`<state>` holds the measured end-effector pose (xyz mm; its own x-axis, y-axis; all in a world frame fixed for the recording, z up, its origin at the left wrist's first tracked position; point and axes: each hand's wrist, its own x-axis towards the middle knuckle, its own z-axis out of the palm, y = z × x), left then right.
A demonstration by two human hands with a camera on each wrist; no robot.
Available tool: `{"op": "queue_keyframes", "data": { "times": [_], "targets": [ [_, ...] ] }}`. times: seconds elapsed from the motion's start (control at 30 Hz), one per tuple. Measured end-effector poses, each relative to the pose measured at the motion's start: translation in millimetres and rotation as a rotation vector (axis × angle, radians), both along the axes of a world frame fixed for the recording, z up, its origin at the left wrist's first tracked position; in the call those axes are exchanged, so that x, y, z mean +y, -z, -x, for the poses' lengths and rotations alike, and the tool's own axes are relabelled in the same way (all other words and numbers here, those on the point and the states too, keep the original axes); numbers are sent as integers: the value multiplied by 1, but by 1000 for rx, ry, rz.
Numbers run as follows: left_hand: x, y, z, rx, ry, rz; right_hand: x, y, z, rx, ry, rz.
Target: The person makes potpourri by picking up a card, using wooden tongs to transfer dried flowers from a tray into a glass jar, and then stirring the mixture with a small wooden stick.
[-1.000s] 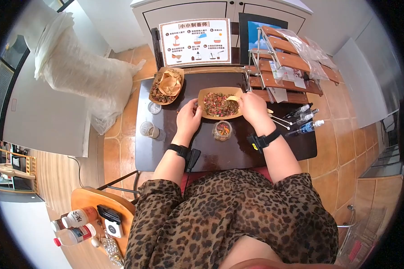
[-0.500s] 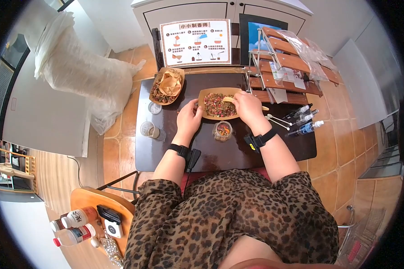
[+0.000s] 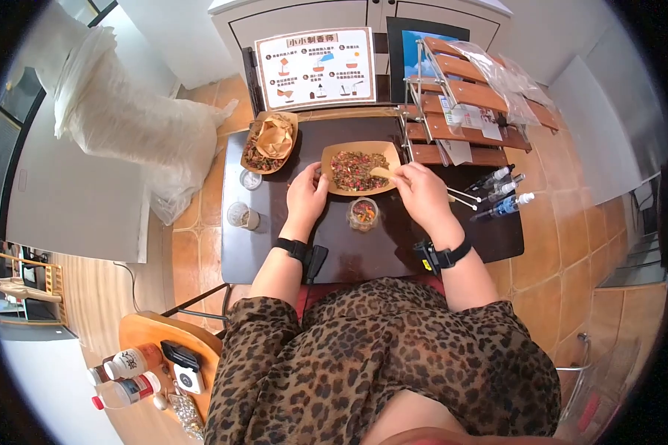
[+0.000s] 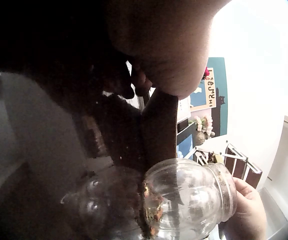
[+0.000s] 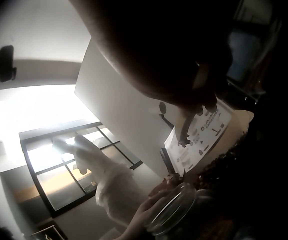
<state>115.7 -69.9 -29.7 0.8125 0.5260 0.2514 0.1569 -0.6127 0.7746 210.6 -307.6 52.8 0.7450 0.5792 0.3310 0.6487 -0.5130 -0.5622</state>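
"What sort of place is this?"

"Some indoor craft corner; whether in a home or a shop, I can't tell. A sheet (image 3: 315, 68) of numbered picture steps stands beyond the far edge of the tabletop (image 3: 349, 256)."

"Anything else?"

"Spray bottles (image 3: 506, 205) near its right edge, a white cabinet (image 3: 304, 15) behind, and a tiled floor (image 3: 542, 245)."

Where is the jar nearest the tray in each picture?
Head: jar near the centre, just below the tray.
Left wrist: jar at the bottom, right of centre, looking sideways.
Right wrist: jar at the bottom, right of centre.
Shared landmark: right hand.
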Motion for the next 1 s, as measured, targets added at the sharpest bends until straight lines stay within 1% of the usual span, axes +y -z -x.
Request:
{"op": "queue_keyframes", "data": {
  "times": [0.1,0.17,0.27,0.37,0.57,0.67,0.77,0.97,1.0],
  "targets": [
    [0,3,-1,3,3,4,-8,-3,20,18,-53,5],
    [1,3,-1,5,-1,-3,-12,4,29,21,-93,9],
    [0,2,-1,2,0,7,-17,13,35,-21,-164,50],
    [0,1,-1,8,-2,-8,-19,16,38,-74,-186,69],
    [-1,-1,-1,2,3,16,-21,16,37,-82,-190,49],
    [0,2,-1,4,2,12,-23,16,38,-85,-194,94],
    [0,4,-2,-20,-5,-5,-22,11,39,-74,-181,26],
    [1,5,-2,-11,-2,-5,-24,15,37,-81,-206,97],
    [1,6,-2,-3,-4,2,-24,14,37,-67,-188,80]
  ]
}}
